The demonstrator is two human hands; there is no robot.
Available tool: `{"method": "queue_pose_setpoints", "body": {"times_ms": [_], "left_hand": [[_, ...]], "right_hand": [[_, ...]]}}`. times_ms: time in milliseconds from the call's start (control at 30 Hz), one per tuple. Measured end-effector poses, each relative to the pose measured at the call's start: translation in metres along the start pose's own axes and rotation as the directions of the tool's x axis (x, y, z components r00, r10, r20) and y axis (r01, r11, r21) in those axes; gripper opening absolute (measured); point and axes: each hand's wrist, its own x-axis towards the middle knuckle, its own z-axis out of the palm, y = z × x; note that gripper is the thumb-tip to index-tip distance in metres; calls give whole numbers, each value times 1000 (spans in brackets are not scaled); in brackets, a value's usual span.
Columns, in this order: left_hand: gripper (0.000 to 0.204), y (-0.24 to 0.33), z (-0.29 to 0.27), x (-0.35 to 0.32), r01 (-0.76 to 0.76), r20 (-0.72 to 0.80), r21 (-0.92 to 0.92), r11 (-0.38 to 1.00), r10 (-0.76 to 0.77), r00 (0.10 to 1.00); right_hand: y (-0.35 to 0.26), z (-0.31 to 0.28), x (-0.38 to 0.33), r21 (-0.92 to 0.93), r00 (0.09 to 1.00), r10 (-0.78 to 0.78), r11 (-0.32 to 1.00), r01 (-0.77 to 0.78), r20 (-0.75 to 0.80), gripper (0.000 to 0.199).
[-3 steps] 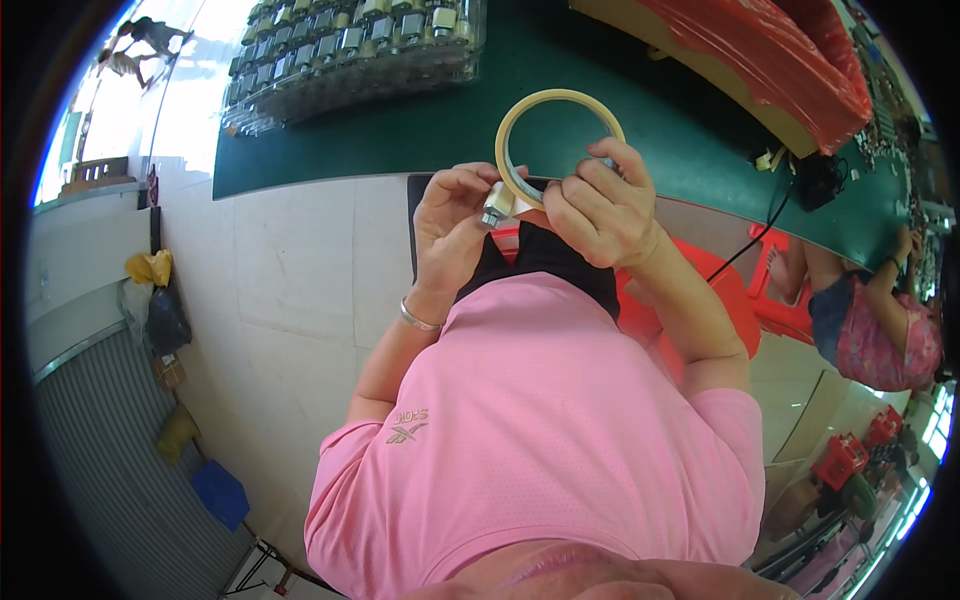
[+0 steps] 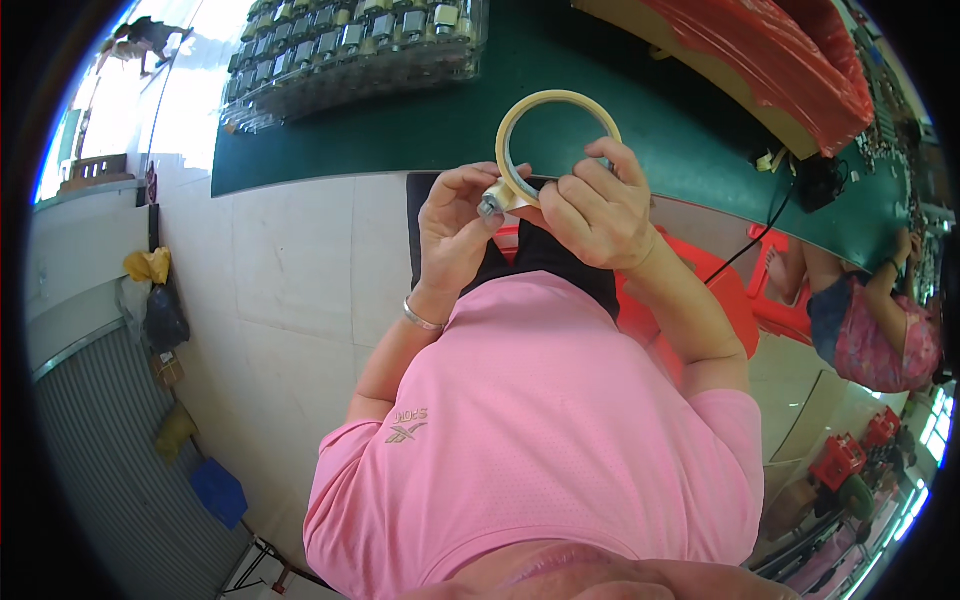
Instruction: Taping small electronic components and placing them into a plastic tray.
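Note:
My right hand (image 2: pixel 600 208) is closed round the lower right side of a roll of cream masking tape (image 2: pixel 508 122), which stands up with its open ring facing me. My left hand (image 2: pixel 456 222) pinches a small part with a grey metal end (image 2: pixel 489 206) and a cream, tape-like body. The part sits right against the lower left of the roll, between the two hands. A short pale strip (image 2: pixel 520 203) runs from the part toward my right fingers. Both hands are held just off the near edge of the green table (image 2: pixel 400 140).
Clear plastic trays (image 2: pixel 350 85) with rows of similar small parts stand at the table's far left. A cardboard box with red plastic (image 2: pixel 790 60) lies at the far right. A black cable (image 2: pixel 760 235) hangs off the edge. Another person (image 2: pixel 885 330) sits at the right near red stools.
The small part has turned slightly in my left fingers, its metal end now facing more toward me. The tape roll has barely shifted.

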Motion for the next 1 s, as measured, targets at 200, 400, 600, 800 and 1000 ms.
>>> {"method": "queue_pose_setpoints", "body": {"times_ms": [200,400,600,800,1000], "left_hand": [[33,-8,-14,-7,41,-73,51,998,-38,997],[25,-10,-17,-3,-37,-110,148,988,54,992],[21,12,-9,2,140,-141,449,882,-84,986],[19,30,-10,15,186,-112,539,821,-149,982],[15,28,-9,13,313,-117,480,819,-294,949]], "right_hand": [[-5,1,4,38,985,72,996,-79,156,18],[-14,-4,18,112,901,239,948,-297,363,21],[-8,-1,21,187,748,418,797,-574,515,25],[6,3,31,221,570,472,606,-764,673,28],[5,11,14,361,619,490,524,-772,614,21]]}}
